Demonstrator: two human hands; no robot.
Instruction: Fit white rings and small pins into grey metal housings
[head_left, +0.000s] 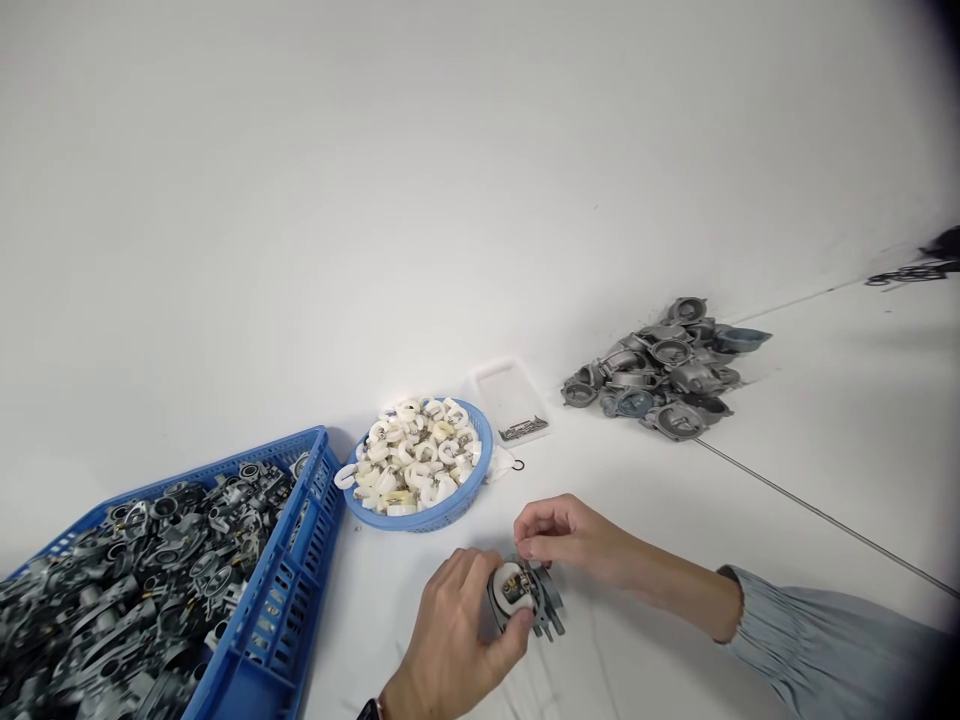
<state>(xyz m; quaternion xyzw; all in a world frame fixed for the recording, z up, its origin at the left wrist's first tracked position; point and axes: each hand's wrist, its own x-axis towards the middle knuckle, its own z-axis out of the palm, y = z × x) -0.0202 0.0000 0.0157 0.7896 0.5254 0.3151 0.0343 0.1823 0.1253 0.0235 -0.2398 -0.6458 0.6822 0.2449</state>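
Note:
My left hand (459,632) is wrapped round a grey metal carburetor body (551,597), thumb on its near side and fingers on its far side. A white ring-shaped plastic float (506,588) sits in its upturned face, with brass parts in the middle. Thumb and fingertips of my right hand (553,530) are pinched together at the carburetor's far edge; whatever lies between them is too small or hidden to make out. Beyond the hands stands a round blue basket (450,512) heaped with white floats (416,455).
A blue crate (289,600) full of carburetor bodies (165,570) stands at left. Behind the basket lies a white tray (506,385) with small metal pins (525,428). Grey metal bowls (671,350) are piled at the right. A thin dark seam (817,510) crosses the white table (645,490).

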